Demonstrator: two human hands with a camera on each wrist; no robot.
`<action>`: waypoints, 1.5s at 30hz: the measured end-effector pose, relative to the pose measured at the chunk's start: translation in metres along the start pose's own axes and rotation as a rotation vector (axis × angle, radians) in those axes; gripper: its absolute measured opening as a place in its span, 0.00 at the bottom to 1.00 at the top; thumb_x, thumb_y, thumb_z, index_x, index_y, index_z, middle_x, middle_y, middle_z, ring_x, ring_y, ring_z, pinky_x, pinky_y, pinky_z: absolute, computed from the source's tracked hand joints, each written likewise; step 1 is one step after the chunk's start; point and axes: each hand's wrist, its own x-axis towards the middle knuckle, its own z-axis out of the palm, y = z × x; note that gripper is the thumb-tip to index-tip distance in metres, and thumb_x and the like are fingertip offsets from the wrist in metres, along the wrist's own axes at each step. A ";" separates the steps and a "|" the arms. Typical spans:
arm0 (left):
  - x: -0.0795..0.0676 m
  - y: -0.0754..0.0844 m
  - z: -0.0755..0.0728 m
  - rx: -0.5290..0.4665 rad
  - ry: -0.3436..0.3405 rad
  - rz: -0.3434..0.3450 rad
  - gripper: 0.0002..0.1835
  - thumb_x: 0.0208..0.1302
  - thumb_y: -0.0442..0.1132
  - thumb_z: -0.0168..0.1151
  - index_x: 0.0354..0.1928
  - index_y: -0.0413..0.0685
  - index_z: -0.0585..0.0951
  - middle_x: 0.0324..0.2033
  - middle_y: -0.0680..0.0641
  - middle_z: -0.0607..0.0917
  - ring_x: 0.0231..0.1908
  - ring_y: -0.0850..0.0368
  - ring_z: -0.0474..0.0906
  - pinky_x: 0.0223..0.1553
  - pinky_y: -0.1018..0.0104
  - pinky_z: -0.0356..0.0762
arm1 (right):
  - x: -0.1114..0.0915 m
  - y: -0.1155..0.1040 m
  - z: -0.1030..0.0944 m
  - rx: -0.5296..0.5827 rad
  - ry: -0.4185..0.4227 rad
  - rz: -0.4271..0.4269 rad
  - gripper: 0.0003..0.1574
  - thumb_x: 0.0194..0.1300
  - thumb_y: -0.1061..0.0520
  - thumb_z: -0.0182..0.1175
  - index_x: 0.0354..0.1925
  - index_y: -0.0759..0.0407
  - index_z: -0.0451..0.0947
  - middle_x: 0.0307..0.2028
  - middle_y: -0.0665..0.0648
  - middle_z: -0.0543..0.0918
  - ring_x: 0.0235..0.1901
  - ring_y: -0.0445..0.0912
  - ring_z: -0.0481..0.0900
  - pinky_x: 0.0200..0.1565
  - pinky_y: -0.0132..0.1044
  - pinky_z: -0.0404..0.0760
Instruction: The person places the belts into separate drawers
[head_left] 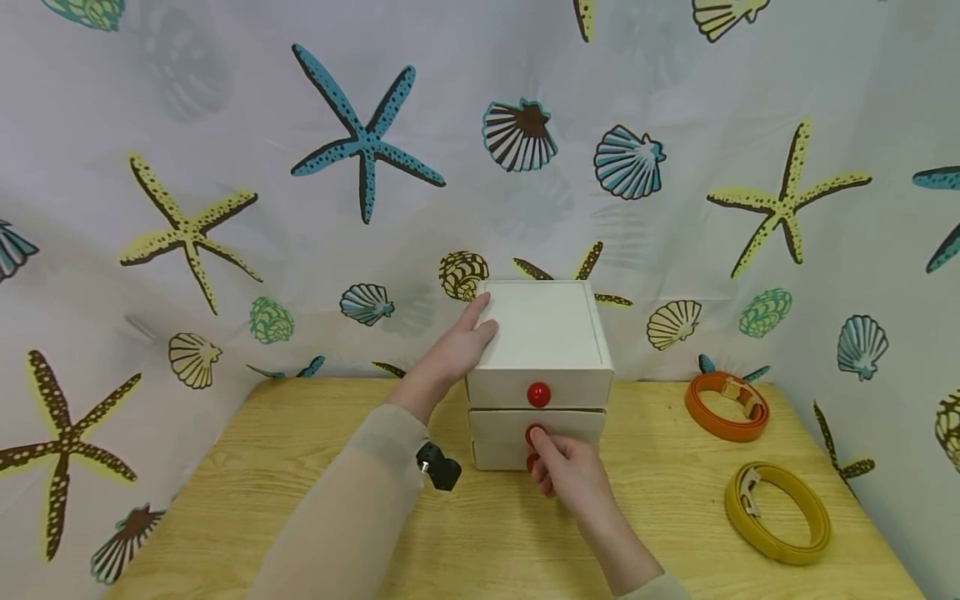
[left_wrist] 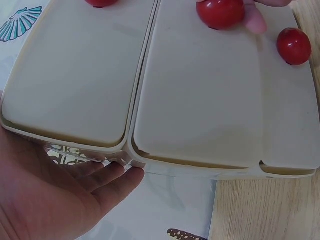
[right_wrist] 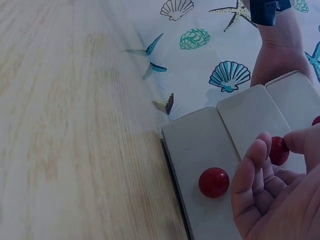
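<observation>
A small white cabinet point(head_left: 543, 325) with stacked drawers stands at the back of the wooden table, each drawer front bearing a round red knob. My left hand point(head_left: 465, 342) rests against the cabinet's left side, its thumb at the top edge; in the left wrist view its fingers point(left_wrist: 112, 187) lie extended along that side wall. My right hand point(head_left: 573, 475) pinches the middle drawer's red knob point(right_wrist: 278, 151) between thumb and fingers. The top drawer's knob point(head_left: 538, 394) is untouched. Partly behind the right fingers, the bottom knob point(left_wrist: 294, 46) shows plainly in the left wrist view.
On the table's right lie a coiled orange belt point(head_left: 727, 407) and, nearer, a coiled yellow belt point(head_left: 777, 513). Behind the cabinet hangs a white curtain point(head_left: 465, 200) printed with starfish and shells. A small black device point(head_left: 438, 467) is strapped at the left wrist.
</observation>
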 end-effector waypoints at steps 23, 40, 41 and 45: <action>0.000 -0.001 -0.001 0.013 0.002 0.004 0.37 0.90 0.50 0.41 0.92 0.59 0.44 0.90 0.46 0.40 0.88 0.46 0.34 0.85 0.43 0.35 | -0.010 -0.002 -0.003 -0.008 -0.033 0.018 0.31 0.84 0.40 0.62 0.38 0.66 0.89 0.23 0.53 0.82 0.23 0.43 0.77 0.30 0.35 0.80; 0.001 -0.001 -0.001 0.005 -0.003 0.003 0.37 0.90 0.50 0.41 0.92 0.60 0.44 0.90 0.45 0.40 0.87 0.44 0.33 0.85 0.40 0.35 | -0.018 -0.001 -0.005 -0.051 -0.061 0.009 0.30 0.84 0.39 0.61 0.41 0.64 0.90 0.22 0.52 0.82 0.22 0.43 0.77 0.30 0.36 0.80; 0.001 -0.001 -0.001 0.004 -0.003 0.002 0.37 0.90 0.50 0.41 0.92 0.60 0.44 0.90 0.45 0.40 0.87 0.44 0.33 0.85 0.40 0.35 | -0.019 -0.001 -0.006 -0.057 -0.063 0.008 0.30 0.85 0.39 0.61 0.42 0.64 0.90 0.22 0.52 0.82 0.22 0.43 0.77 0.30 0.36 0.80; 0.002 -0.002 0.000 0.006 -0.001 0.002 0.37 0.90 0.51 0.41 0.92 0.60 0.44 0.90 0.45 0.40 0.88 0.45 0.33 0.85 0.40 0.35 | -0.021 0.000 -0.006 -0.066 -0.067 0.009 0.30 0.85 0.39 0.60 0.43 0.64 0.90 0.23 0.52 0.83 0.22 0.43 0.77 0.30 0.37 0.81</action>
